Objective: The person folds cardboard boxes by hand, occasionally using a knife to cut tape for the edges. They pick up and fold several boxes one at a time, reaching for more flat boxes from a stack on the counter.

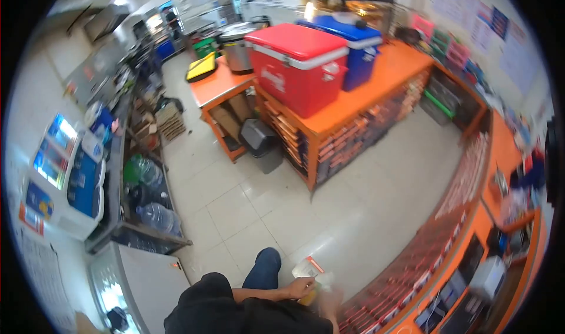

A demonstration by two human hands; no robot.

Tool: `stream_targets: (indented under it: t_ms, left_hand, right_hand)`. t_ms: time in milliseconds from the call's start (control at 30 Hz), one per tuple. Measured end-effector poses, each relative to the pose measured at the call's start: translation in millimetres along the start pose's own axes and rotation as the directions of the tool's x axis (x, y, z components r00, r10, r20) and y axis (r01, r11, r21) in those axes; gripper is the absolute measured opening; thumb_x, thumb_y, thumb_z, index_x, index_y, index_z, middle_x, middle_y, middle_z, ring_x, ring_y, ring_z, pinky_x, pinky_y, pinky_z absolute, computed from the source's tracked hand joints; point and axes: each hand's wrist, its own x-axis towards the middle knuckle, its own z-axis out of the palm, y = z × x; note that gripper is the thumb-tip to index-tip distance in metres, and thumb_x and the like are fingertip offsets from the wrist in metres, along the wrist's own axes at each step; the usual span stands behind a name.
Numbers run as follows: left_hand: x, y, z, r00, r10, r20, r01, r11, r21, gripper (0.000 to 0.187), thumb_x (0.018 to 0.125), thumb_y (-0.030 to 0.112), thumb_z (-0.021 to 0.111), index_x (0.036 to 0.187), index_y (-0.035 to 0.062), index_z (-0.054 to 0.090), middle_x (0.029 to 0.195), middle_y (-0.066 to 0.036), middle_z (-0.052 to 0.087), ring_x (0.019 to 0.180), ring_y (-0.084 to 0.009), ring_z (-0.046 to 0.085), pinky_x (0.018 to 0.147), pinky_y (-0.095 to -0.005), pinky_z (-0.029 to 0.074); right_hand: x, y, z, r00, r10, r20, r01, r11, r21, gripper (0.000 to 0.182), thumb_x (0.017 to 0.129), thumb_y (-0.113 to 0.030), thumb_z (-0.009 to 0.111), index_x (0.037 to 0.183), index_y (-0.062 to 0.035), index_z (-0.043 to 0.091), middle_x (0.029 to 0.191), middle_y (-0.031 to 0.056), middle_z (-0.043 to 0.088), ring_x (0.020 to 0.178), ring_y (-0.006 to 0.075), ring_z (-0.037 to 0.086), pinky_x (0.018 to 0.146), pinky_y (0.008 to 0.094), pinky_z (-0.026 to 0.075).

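Observation:
My left hand [302,287] is closed, its fingers pinched at the near edge of a white packet [305,268] with an orange-red printed patch. My right hand [329,300] is beside it, smeared by motion, so its fingers do not show clearly. Between the hands is a pale, blurred part that looks like thin plastic, and a small yellow patch [308,298] shows below it. What the packet contains cannot be made out.
A red cooler box [297,63] and a blue cooler box [359,51] stand on an orange counter [388,75]. Below is a black bin [262,145]. A curved orange counter [424,275] runs along my right. A white fridge [141,281] and a steel bench with water bottles [159,216] stand left.

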Motion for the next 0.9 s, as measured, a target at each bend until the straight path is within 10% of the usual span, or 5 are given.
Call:
stream_targets:
  t_ms: [133,200,400,800,900]
  left_hand:
    - [32.1,-24.3,-87.6,0.931,0.044,-0.362,-0.046,0.999,0.004,0.023,0.094,0.024,0.055,0.088,0.0024,0.058,0.081,-0.018,0.065,0.076,-0.0294,0.068,0.067,-0.0395,0.052]
    - [34.1,-31.7,-156.5,0.854,-0.358,-0.377,0.273,0.926,-0.260,0.024,0.094,0.025,0.056,0.088,0.0020,0.060,0.079,-0.019,0.065,0.073,-0.0232,0.068,0.063,-0.0349,0.054]
    - [53.2,-171.3,-340.4,0.524,-0.683,-0.509,-0.256,0.444,-0.859,0.022,0.096,0.019,0.058,0.091,-0.0026,0.060,0.084,-0.011,0.066,0.075,-0.0194,0.067,0.067,-0.0346,0.058]
    - [44.8,-242.6,-693.8,0.238,-0.727,-0.644,-0.793,0.237,-0.561,0.018,0.094,0.015,0.063,0.100,-0.0009,0.056,0.098,-0.012,0.066,0.086,-0.0225,0.067,0.085,-0.0356,0.057]
    - [55.9,-251.7,-768.1,0.150,-0.795,-0.588,-0.806,0.245,-0.538,0.017,0.093,0.013,0.063,0.100,-0.0015,0.057,0.096,-0.012,0.066,0.083,-0.0220,0.067,0.081,-0.0350,0.058]
  right_hand:
    - [78.2,-6.5,60.7,0.995,0.012,0.099,-0.031,0.981,0.190,0.042,0.083,-0.004,0.069,0.114,-0.0023,0.041,0.094,0.0096,0.056,0.065,0.0162,0.059,0.055,0.0277,0.050]
    - [120.4,-5.4,88.2,0.963,0.082,0.257,-0.127,0.978,0.165,0.028,0.085,-0.005,0.067,0.107,-0.0022,0.049,0.083,0.0099,0.059,0.059,0.0167,0.059,0.051,0.0298,0.050]
    - [177.7,-1.1,218.6,0.837,0.397,0.376,-0.345,0.917,-0.200,0.008,0.087,-0.006,0.063,0.089,-0.0020,0.056,0.070,0.0087,0.060,0.056,0.0165,0.059,0.049,0.0296,0.049]
    - [432.1,-45.0,438.3,0.461,0.752,0.471,-0.378,0.647,-0.662,0.007,0.088,-0.005,0.060,0.081,-0.0023,0.059,0.068,0.0079,0.060,0.057,0.0162,0.059,0.048,0.0288,0.047]
    - [447.0,-206.1,601.8,0.408,0.757,0.510,-0.062,0.581,-0.812,0.017,0.091,-0.007,0.051,0.085,-0.0017,0.066,0.072,0.0073,0.063,0.057,0.0153,0.058,0.050,0.0276,0.046]
